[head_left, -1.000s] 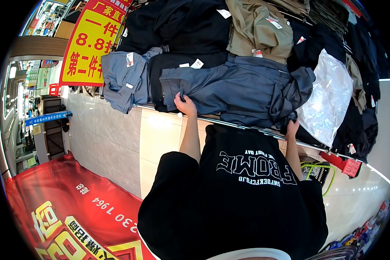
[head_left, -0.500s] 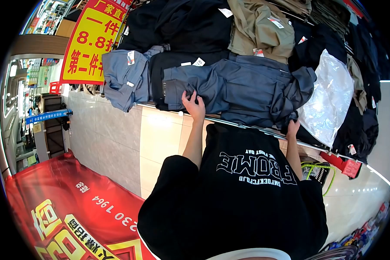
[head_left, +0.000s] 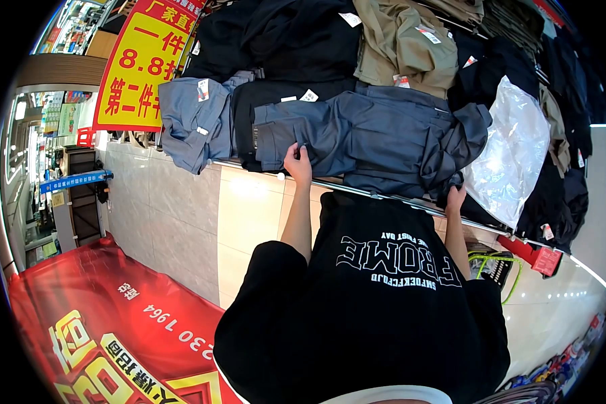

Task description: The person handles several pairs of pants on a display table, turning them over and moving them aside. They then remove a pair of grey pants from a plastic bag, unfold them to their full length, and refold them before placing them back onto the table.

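A dark blue-grey garment [head_left: 397, 138] lies spread across the clothes on the rack; its folds hide whether it is trousers or a top. At its lower left part, my left hand [head_left: 297, 165] is closed, pinching a bit of the cloth between thumb and fingers. My right hand [head_left: 456, 199] grips the bunched lower right end of the same garment, fingers partly hidden by the fabric. Just right of the garment lies a clear plastic bag [head_left: 508, 155]. A lighter grey-blue garment [head_left: 194, 128] with tags hangs over the rack at the left.
Along the front runs a metal rail [head_left: 357, 192]. Behind are black clothes [head_left: 276, 40] and a khaki garment [head_left: 407, 54] with tags. A yellow sale sign [head_left: 138, 74] stands at the left, a red banner [head_left: 121, 296] at lower left, a red box [head_left: 544, 261] under the rack.
My left hand has drawn its spread fingers together on the cloth and shifted slightly down. My right hand stays at the garment's right end.
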The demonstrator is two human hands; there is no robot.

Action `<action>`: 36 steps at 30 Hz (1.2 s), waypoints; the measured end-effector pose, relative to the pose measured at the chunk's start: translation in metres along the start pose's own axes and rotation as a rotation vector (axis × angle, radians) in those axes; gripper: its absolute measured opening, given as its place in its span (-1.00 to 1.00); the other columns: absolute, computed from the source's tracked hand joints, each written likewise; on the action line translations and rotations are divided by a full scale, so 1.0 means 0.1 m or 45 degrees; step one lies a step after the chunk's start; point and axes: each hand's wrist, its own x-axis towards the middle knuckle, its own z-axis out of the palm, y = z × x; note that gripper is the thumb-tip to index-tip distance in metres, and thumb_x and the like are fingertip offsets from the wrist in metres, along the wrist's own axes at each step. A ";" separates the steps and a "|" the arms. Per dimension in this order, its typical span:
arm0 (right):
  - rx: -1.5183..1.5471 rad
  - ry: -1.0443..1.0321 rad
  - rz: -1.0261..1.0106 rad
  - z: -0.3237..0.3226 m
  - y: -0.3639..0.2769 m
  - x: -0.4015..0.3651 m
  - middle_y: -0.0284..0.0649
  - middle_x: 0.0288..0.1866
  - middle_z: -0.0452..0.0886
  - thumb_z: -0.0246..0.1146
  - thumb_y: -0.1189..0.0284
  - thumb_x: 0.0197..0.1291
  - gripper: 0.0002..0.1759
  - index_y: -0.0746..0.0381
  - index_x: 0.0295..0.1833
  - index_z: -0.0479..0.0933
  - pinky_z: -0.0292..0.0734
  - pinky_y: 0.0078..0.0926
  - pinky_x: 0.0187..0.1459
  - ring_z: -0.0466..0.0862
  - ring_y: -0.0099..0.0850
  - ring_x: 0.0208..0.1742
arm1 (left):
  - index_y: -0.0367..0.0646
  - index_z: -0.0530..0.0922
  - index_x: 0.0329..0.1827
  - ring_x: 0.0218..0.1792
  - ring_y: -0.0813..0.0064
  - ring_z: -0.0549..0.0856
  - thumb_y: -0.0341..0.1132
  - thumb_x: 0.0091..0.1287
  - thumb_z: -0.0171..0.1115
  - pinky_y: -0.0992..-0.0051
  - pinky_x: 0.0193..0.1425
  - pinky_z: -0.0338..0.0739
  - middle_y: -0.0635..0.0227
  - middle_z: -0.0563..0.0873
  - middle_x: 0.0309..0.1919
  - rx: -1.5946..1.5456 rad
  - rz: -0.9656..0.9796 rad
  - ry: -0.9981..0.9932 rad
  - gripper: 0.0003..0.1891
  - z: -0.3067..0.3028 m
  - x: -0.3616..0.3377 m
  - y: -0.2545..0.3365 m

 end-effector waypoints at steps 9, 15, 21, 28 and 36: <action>0.054 -0.035 -0.016 0.00 0.11 0.05 0.04 0.09 0.59 0.14 0.43 0.09 -0.46 0.33 0.24 0.46 0.38 -0.33 0.16 0.57 -0.12 0.10 | -0.35 0.60 -0.24 -0.42 0.46 0.67 -0.43 0.14 0.36 0.47 -0.25 0.53 0.23 0.72 -0.44 0.076 -0.130 -0.095 -0.81 0.00 0.10 0.01; 0.048 -0.005 0.029 0.00 -0.05 -0.04 0.01 0.09 0.59 0.14 0.44 0.09 -0.46 0.33 0.24 0.46 0.38 -0.37 0.16 0.57 -0.17 0.10 | -0.37 0.59 -0.23 -0.40 0.49 0.66 -0.46 0.14 0.36 0.49 -0.23 0.53 0.22 0.72 -0.43 -0.025 -0.185 -0.075 -0.80 0.04 0.14 -0.13; 0.022 0.010 0.035 0.00 -0.12 -0.07 -0.01 0.10 0.59 0.14 0.44 0.10 -0.47 0.31 0.25 0.46 0.37 -0.40 0.17 0.56 -0.20 0.11 | -0.42 0.59 -0.18 -0.36 0.55 0.65 -0.50 0.14 0.36 0.56 -0.21 0.52 0.25 0.72 -0.37 -0.279 -0.366 -0.044 -0.78 0.05 0.15 -0.02; 0.050 -0.041 0.035 0.00 -0.10 -0.05 -0.02 0.11 0.57 0.07 0.53 0.04 -0.41 0.42 0.27 0.39 0.38 -0.39 0.16 0.55 -0.21 0.09 | -0.43 0.60 -0.11 -0.36 0.57 0.62 -0.53 0.12 0.35 0.57 -0.22 0.50 0.29 0.70 -0.38 -0.165 -0.440 -0.054 -0.73 0.06 0.20 -0.09; 0.076 -0.035 0.036 0.01 0.00 -0.01 -0.07 0.07 0.58 0.06 0.54 0.03 -0.42 0.40 0.25 0.41 0.40 -0.42 0.12 0.56 -0.25 0.03 | -0.41 0.63 -0.17 -0.38 0.59 0.60 -0.53 0.12 0.31 0.56 -0.26 0.47 0.35 0.69 -0.42 -0.331 -0.405 -0.221 -0.79 0.01 0.20 -0.14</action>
